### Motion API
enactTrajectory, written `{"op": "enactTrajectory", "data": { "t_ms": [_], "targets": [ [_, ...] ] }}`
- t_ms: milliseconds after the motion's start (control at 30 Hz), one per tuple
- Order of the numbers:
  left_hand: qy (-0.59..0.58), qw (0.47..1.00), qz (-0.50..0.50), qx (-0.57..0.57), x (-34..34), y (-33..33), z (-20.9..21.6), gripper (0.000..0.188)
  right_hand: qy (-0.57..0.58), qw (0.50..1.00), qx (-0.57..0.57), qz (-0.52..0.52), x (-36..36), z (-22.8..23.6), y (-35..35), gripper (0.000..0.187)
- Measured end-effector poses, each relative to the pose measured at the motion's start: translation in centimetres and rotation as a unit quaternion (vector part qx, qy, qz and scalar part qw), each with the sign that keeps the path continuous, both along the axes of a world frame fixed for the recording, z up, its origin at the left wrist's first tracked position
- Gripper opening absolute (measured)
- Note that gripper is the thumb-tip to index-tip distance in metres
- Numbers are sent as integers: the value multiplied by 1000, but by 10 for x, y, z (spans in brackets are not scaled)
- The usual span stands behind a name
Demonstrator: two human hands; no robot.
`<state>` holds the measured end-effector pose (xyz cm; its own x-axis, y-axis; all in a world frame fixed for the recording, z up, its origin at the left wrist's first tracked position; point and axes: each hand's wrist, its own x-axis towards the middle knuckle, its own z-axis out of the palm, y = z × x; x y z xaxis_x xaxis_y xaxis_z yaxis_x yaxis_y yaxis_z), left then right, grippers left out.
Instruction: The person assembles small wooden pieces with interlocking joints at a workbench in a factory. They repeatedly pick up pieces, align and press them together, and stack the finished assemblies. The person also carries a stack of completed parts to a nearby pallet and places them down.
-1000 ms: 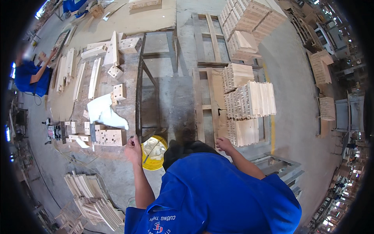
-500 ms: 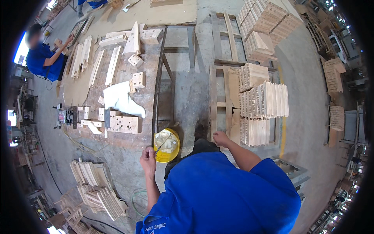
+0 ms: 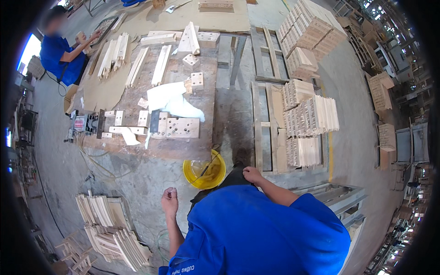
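My left hand (image 3: 169, 200) is held up left of a yellow bucket (image 3: 186, 174), apart from it, its fingers curled together. A pale spot shows at the fingertips, too small to name. In the bucket leans a thin-rodded tool (image 3: 208, 166) with a dark handle, among pale, crumpled material. My right hand (image 3: 252, 175) is closed beside my dark trouser leg, near the pallet's lower end; whatever its fingers may hold is hidden. On the workbench (image 3: 181, 149) beyond the bucket lie drilled wooden blocks (image 3: 182, 128) and a white sheet (image 3: 169, 98).
Wooden pallets (image 3: 259, 133) at right carry stacked wood strips (image 3: 316, 117). More wood pieces (image 3: 110, 233) are piled on the floor at lower left. A metal frame (image 3: 343, 197) stands right of me. A co-worker in blue (image 3: 59, 57) handles a piece at the bench's far left.
My left hand has moved slightly left and down, away from the bucket and the tool. The view has shifted, so the bench and bucket sit further right. My right hand stays closed.
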<state>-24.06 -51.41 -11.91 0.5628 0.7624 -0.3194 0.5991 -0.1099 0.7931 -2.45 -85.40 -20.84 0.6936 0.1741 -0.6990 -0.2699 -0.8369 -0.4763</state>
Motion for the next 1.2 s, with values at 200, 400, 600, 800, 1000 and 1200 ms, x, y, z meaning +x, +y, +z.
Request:
{"op": "enactTrajectory", "data": {
  "t_ms": [200, 400, 600, 800, 1000, 1200],
  "targets": [
    [80, 997, 0, -14, -57, 37, 19, 31, 18, 999, 25, -16, -18, 8, 30, 38],
    [158, 986, 33, -51, -79, 33, 16, 30, 81, 995, 51, -14, -13, 6, 61, 38],
    [110, 987, 33, -113, -72, 14, 17, 29, 79, 995, 48, -24, -12, -1, 83, 38],
    [125, 986, 16, -111, -72, 68, 12, 37, 1, 1000, 4, 29, -23, -3, 81, 34],
    [81, 987, -63, -120, -81, 176, -7, 34, -60, 963, -100, 243, -73, -8, 110, 24],
    [142, 981, -124, -35, -152, 319, -1, 34, 64, 996, -13, -53, -182, 26, 274, 41]
  ]
}}
